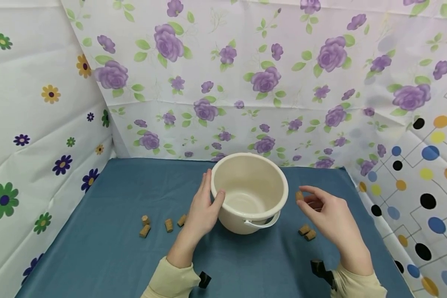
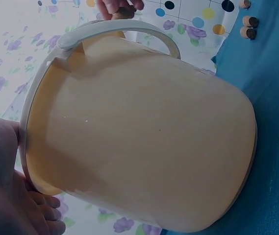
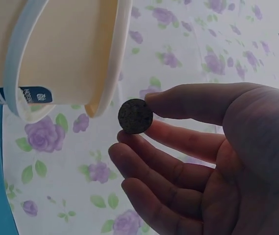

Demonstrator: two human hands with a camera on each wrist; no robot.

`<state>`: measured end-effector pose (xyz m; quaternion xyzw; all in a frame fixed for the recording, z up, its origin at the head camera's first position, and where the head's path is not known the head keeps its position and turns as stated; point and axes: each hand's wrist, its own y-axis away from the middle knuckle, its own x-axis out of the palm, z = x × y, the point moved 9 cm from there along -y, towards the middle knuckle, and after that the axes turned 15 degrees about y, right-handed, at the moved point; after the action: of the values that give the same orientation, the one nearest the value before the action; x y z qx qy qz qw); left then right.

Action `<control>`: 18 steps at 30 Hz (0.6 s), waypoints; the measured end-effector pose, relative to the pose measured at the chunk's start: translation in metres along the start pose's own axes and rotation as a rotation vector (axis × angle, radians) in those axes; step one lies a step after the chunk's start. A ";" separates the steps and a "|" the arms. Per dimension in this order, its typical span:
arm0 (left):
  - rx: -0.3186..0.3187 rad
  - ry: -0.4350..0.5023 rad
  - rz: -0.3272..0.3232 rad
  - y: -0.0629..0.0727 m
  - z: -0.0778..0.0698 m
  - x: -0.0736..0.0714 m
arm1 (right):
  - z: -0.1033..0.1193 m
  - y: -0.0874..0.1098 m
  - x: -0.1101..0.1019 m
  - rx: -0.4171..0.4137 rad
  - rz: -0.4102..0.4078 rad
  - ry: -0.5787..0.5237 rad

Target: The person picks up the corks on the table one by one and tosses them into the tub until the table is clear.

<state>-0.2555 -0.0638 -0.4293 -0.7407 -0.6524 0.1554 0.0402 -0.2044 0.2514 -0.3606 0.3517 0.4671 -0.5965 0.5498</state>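
Observation:
A cream plastic bucket (image 1: 232,219) stands at the middle of the blue cloth, its mouth tilted toward me. My left hand (image 1: 202,211) grips the left side of its rim, thumb over the edge and fingers along the outside. Just right of the bucket, my right hand (image 1: 331,215) pinches a small cork (image 3: 135,116) between thumb and fingertips, raised near rim height. The cork's dark round end faces the right wrist camera. The bucket's white handle (image 1: 262,225) hangs down at the front. Only bare inner wall and floor show inside the bucket.
Several corks (image 1: 169,225) lie on the cloth left of my left hand. Two more corks (image 1: 310,235) lie together below my right hand. Patterned sheets rise around the blue cloth (image 1: 97,256), with purple flowers (image 1: 266,78) behind and coloured dots (image 1: 428,201) on the right.

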 end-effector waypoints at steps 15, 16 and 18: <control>0.015 -0.046 -0.022 0.002 -0.002 0.003 | 0.022 -0.002 0.001 -0.034 -0.055 -0.050; 0.014 -0.047 -0.023 0.002 -0.002 0.002 | 0.023 -0.003 0.001 -0.037 -0.057 -0.052; 0.011 -0.047 -0.025 0.002 -0.002 0.002 | 0.025 -0.004 0.002 -0.046 -0.061 -0.056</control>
<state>-0.2530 -0.0619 -0.4284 -0.7283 -0.6616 0.1760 0.0307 -0.2063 0.2268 -0.3544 0.3079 0.4757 -0.6118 0.5519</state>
